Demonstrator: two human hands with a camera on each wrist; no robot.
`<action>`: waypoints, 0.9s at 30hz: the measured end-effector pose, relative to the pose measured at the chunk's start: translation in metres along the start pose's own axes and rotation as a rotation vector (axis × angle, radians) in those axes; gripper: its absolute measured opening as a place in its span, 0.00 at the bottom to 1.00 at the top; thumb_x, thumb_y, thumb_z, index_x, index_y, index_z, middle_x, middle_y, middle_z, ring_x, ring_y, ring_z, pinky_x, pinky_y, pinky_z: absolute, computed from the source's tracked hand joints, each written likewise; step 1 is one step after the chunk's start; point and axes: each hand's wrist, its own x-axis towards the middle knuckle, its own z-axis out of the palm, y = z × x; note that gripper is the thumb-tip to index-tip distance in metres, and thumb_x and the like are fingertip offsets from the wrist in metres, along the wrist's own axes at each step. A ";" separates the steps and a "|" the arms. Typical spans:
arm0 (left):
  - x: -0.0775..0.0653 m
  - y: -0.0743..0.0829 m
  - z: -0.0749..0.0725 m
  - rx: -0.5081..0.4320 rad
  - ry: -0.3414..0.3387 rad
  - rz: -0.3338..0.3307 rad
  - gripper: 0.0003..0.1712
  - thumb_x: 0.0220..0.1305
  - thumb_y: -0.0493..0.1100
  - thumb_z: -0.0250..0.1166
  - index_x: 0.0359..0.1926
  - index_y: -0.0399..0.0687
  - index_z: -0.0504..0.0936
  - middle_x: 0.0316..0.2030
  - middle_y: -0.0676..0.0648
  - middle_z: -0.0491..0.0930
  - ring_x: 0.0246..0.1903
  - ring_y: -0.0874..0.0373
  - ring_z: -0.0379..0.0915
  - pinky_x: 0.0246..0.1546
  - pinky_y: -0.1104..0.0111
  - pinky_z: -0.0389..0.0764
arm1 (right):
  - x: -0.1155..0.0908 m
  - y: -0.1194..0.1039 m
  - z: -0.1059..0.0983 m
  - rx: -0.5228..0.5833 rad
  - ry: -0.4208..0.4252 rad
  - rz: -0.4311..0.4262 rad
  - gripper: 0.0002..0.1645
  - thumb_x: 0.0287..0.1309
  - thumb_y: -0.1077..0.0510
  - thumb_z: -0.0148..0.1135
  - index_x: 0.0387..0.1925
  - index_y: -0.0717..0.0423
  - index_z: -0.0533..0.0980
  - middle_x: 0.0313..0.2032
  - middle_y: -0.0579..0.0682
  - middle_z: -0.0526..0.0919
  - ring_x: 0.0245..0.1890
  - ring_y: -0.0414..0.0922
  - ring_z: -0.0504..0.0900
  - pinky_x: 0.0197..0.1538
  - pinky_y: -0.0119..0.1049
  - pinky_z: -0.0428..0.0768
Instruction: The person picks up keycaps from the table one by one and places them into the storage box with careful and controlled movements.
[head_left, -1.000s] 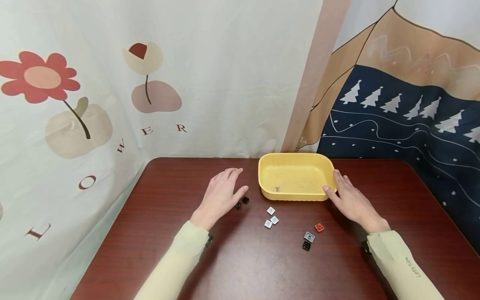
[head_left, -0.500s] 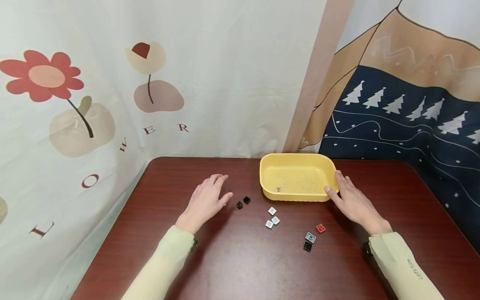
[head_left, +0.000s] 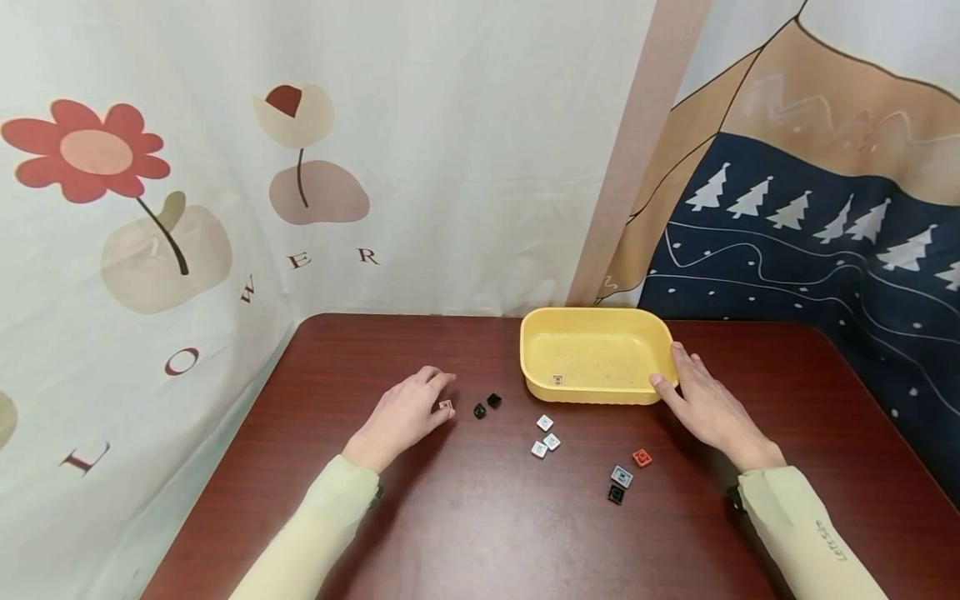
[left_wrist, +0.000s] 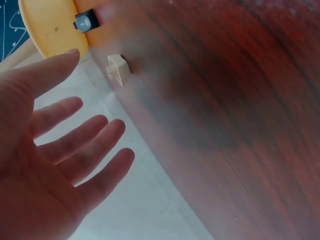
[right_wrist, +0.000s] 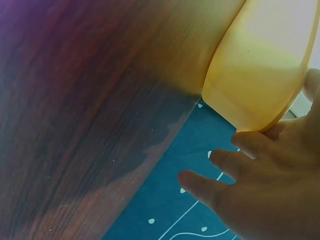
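Observation:
My left hand [head_left: 397, 417] is low over the table on the left, its fingers relaxed and apart. A beige keycap [head_left: 446, 405] shows between its thumb and fingers; in the left wrist view the same keycap [left_wrist: 119, 70] lies on the tabletop, apart from the fingertips. Two black keycaps [head_left: 487, 406] lie just to the right of that hand. My right hand [head_left: 712, 408] holds the right end of a yellow plastic bin [head_left: 592, 396], thumb over the rim and index finger against the outer wall. One small beige keycap [head_left: 557, 380] is inside the bin.
Three white keycaps [head_left: 545, 438] sit in front of the bin. Farther right lie a red keycap [head_left: 641, 458], a blue-grey one [head_left: 621, 476] and a black one [head_left: 616, 494]. A printed curtain [head_left: 450, 167] hangs behind the table's far edge [head_left: 405, 315].
My left hand has moved left and down, away from the bin and past the black keycaps; the beige keycap beside its thumb now shows. The right hand stays at the bin.

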 end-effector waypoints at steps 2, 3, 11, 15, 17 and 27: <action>0.000 0.000 0.001 0.007 -0.011 0.017 0.26 0.64 0.44 0.75 0.61 0.43 0.82 0.55 0.44 0.81 0.45 0.50 0.83 0.43 0.55 0.83 | 0.000 0.000 0.000 0.002 0.000 -0.001 0.57 0.77 0.28 0.37 0.81 0.67 0.35 0.80 0.70 0.40 0.78 0.70 0.41 0.73 0.70 0.50; 0.000 0.000 0.002 0.012 -0.013 0.027 0.26 0.64 0.43 0.76 0.61 0.43 0.82 0.55 0.44 0.81 0.45 0.50 0.83 0.43 0.55 0.84 | 0.000 0.001 0.000 0.002 0.000 -0.002 0.57 0.77 0.28 0.37 0.81 0.67 0.35 0.80 0.70 0.40 0.78 0.70 0.41 0.73 0.70 0.50; 0.000 0.000 0.008 0.019 -0.025 0.063 0.18 0.61 0.44 0.77 0.52 0.45 0.87 0.48 0.46 0.82 0.39 0.52 0.83 0.39 0.58 0.84 | 0.000 0.002 0.001 0.000 -0.001 0.000 0.57 0.77 0.28 0.37 0.81 0.66 0.35 0.80 0.69 0.40 0.78 0.71 0.42 0.73 0.70 0.50; 0.000 0.000 0.009 0.021 -0.017 0.074 0.11 0.63 0.45 0.76 0.45 0.48 0.88 0.43 0.48 0.81 0.33 0.55 0.80 0.35 0.61 0.82 | 0.001 0.001 0.001 -0.001 -0.001 0.000 0.57 0.77 0.28 0.37 0.81 0.66 0.35 0.80 0.69 0.40 0.78 0.70 0.42 0.72 0.70 0.50; 0.001 0.000 0.010 0.035 -0.021 0.080 0.11 0.64 0.45 0.76 0.45 0.48 0.89 0.43 0.48 0.81 0.33 0.55 0.80 0.35 0.62 0.82 | 0.001 0.001 0.001 -0.002 0.000 0.000 0.57 0.77 0.28 0.37 0.81 0.66 0.36 0.80 0.69 0.40 0.78 0.70 0.42 0.72 0.70 0.50; 0.003 -0.003 0.012 0.108 -0.016 0.139 0.16 0.57 0.35 0.78 0.47 0.44 0.88 0.40 0.46 0.83 0.34 0.50 0.84 0.32 0.60 0.84 | 0.001 0.000 0.001 0.006 0.000 -0.001 0.56 0.77 0.29 0.38 0.81 0.66 0.36 0.80 0.68 0.40 0.78 0.70 0.41 0.72 0.70 0.50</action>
